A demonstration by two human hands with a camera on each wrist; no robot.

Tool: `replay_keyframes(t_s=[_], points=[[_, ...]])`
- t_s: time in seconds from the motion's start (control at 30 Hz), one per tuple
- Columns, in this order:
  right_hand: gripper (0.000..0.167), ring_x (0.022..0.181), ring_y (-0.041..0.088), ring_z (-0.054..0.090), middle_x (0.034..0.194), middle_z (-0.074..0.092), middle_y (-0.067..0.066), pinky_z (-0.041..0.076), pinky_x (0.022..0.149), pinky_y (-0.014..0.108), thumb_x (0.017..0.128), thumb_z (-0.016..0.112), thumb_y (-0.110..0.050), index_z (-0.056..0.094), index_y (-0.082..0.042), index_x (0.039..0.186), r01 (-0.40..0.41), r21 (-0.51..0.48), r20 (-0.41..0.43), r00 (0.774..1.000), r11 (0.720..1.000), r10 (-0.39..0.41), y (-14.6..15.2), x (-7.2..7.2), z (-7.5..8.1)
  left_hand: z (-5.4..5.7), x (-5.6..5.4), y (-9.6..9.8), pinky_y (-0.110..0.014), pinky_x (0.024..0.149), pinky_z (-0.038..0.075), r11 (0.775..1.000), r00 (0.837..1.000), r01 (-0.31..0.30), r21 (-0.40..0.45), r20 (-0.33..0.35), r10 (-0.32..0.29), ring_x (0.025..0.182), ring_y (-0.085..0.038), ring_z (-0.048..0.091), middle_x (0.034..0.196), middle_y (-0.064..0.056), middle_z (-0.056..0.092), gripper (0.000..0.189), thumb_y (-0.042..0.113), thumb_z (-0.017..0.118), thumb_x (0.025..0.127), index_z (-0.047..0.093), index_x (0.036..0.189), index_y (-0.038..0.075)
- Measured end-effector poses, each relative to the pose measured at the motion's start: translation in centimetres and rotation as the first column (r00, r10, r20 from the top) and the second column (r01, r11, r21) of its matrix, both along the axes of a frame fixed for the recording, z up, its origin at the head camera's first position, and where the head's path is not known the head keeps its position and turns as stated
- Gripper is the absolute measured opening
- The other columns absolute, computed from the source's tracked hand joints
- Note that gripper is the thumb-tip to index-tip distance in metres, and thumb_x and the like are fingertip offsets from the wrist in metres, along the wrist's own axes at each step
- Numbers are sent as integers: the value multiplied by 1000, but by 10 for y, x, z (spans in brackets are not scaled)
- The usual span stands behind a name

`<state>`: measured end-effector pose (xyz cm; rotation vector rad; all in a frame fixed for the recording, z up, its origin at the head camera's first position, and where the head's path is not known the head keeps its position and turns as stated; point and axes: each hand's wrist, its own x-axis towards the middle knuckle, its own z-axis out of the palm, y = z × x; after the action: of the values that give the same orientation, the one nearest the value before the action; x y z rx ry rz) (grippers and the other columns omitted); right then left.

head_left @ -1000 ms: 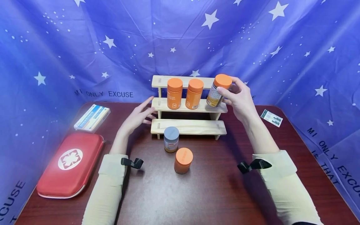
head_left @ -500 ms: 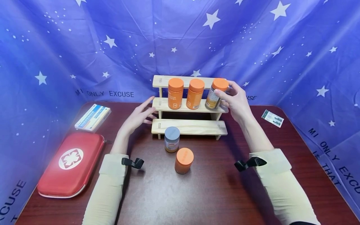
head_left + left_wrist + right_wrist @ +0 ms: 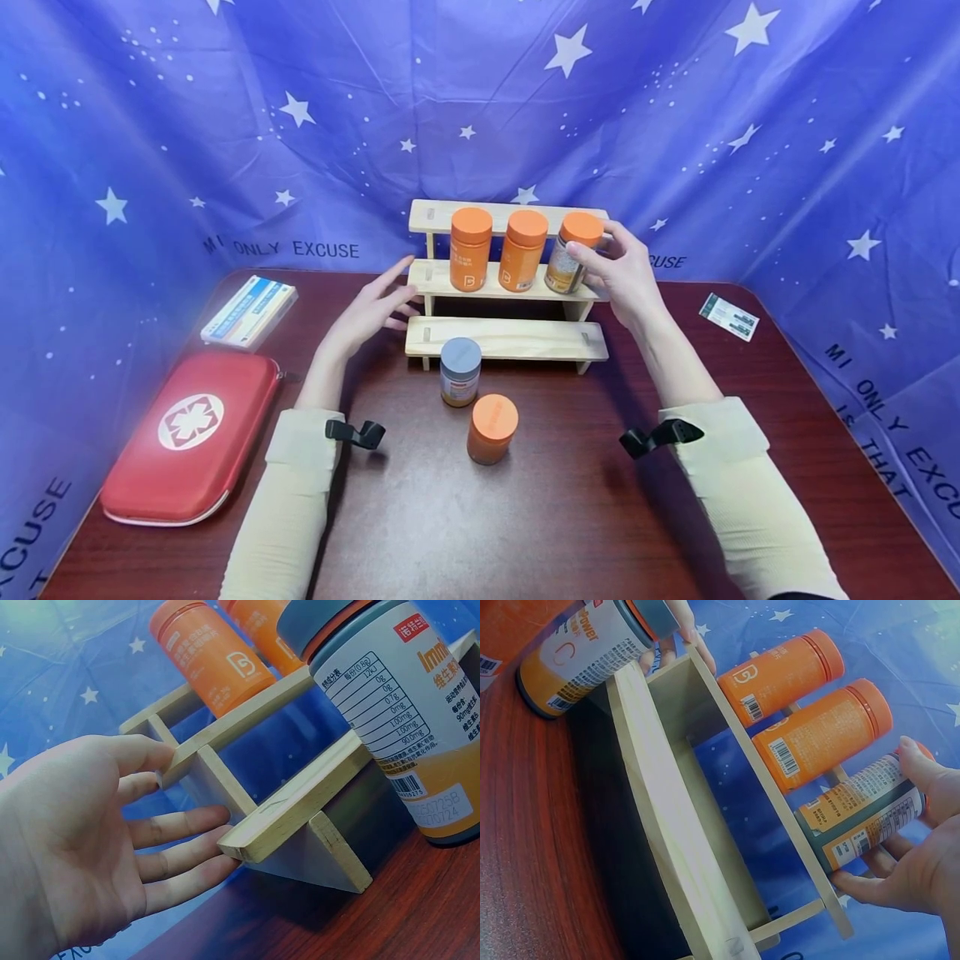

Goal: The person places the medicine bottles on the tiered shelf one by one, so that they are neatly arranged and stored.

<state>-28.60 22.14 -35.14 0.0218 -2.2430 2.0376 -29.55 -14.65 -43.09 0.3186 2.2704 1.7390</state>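
My right hand (image 3: 630,271) holds a bottle with an orange cap and a grey-and-yellow label (image 3: 866,806), thumb on one side and fingers round the other. It stands on the middle step of a wooden three-step rack (image 3: 506,337), at the right end of a row with two orange bottles (image 3: 471,250). My left hand (image 3: 82,832) has its fingers extended, the tips against the rack's left end at the middle and lowest steps. In front of the rack are a grey-capped bottle (image 3: 460,372) and an orange-capped bottle (image 3: 492,429) on the table.
A red zipped first-aid case (image 3: 191,437) lies on the table (image 3: 570,517) at the left, with blue-and-white boxes (image 3: 250,312) behind it. A small printed card (image 3: 729,317) is at the far right. A starry blue curtain (image 3: 300,183) surrounds the table.
My right hand has moved the bottle left and slightly down, closer to the two orange bottles, and it now stands straighter on the middle step. My left hand has stayed at the rack.
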Motion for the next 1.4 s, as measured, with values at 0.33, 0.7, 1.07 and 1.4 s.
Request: replay_keyframes(t_s=[0.33,0.7,1.07,1.4], points=[[47,107,13,61,109,67,-7,59,81,26,89,82,-22,64,-22,133,-12,-5,-6,1000,1000,12,-3,0,0,-1,0,-1,-48,92,62,1000,1000,-5,-10,1,5,115,-37,67,143,-24,59,66,42,53,107,21,165,36],[51,112,15,61,113,67,-6,59,82,26,91,81,-23,62,-24,138,-33,1,11,999,999,33,0,-1,-2,-1,-1,-1,-47,91,62,1000,1000,-2,6,1,2,114,-37,68,141,-26,60,64,41,53,107,23,164,39],[67,102,9,67,115,65,-3,59,85,25,86,85,-16,55,-22,145,34,-80,-12,999,996,-35,2,8,-1,-2,-1,-2,-45,90,63,1000,1000,-2,-1,-1,2,112,-35,69,138,-25,63,66,41,53,107,22,165,36],[36,93,13,65,110,63,5,60,79,20,91,76,-6,64,-8,125,251,-263,-230,922,932,-313,-4,41,-8,-1,-2,0,-45,90,63,1000,1000,0,-4,-5,0,111,-34,69,139,-24,63,66,41,53,107,22,165,35]])
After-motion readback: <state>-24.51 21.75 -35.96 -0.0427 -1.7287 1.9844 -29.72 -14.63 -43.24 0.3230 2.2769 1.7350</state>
